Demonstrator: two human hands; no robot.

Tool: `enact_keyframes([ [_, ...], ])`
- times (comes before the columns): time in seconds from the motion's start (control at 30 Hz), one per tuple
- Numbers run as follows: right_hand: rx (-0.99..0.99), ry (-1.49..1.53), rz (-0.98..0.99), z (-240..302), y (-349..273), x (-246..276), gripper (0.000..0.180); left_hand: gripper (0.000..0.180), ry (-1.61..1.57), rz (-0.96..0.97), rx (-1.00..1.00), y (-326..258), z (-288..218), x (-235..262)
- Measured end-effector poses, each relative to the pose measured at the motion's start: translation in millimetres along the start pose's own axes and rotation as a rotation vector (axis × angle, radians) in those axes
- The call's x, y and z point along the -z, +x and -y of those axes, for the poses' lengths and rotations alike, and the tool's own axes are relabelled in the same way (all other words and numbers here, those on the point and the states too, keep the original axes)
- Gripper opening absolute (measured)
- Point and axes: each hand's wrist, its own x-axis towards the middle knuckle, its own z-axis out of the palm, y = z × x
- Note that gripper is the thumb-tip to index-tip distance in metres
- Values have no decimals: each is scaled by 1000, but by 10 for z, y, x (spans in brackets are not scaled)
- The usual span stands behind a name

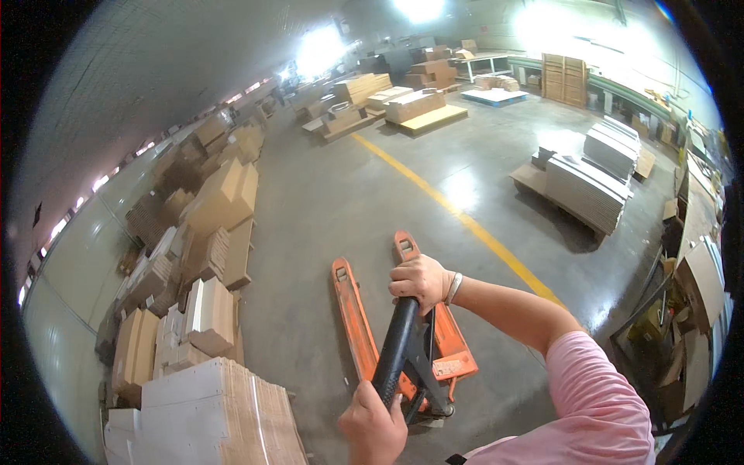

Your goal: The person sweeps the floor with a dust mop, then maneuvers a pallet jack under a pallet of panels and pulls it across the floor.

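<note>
An orange pallet jack [358, 318] stands on the floor in front of me, its two forks pointing away and carrying nothing. Its black handle [397, 345] slants across the lower middle of the view. My right hand [419, 282], with a pale band at the wrist, is wrapped round the handle's far end. Around the near end close the fingers of my left hand [374, 425]. Between the hands, the bar's dark surface shows; below it, a dark bracket partly covers the base of the right fork.
Stacked boards [225, 411] and cartons [221, 201] line the left side. A pallet of flat panels [589, 186] stands at the right, beyond a yellow floor line [434, 194]. Farther off are loaded pallets [422, 108] and a wooden crate panel [564, 80]. Leaning boards [701, 283] crowd the right edge.
</note>
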Motion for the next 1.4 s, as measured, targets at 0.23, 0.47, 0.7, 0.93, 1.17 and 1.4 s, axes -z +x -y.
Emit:
enact_keyframes([
  [0.23, -19, -7, -32, 8, 364, -386, 36, 44, 47, 72, 99, 208, 497, 181],
  [0.47, -123, -49, 41, -164, 929, -995, 35, 38, 55, 25, 72, 617, 1320, 356],
  [0.7, -181, -93, 5, -438, 1588, -1727, 33, 36, 47, -18, 32, 1144, 2383, 498],
  [0.93, -335, -128, 184, -591, 2413, -2501, 36, 34, 146, -124, 23, 1663, 3577, 645],
  [1.17, -375, -192, 88, -1038, 2962, -3165, 29, 25, 201, -199, -46, 2407, 4611, 654],
  [1.4, -364, -179, 73, -1594, 3581, -3920, 24, 22, 282, -288, -7, 3146, 5562, 592],
])
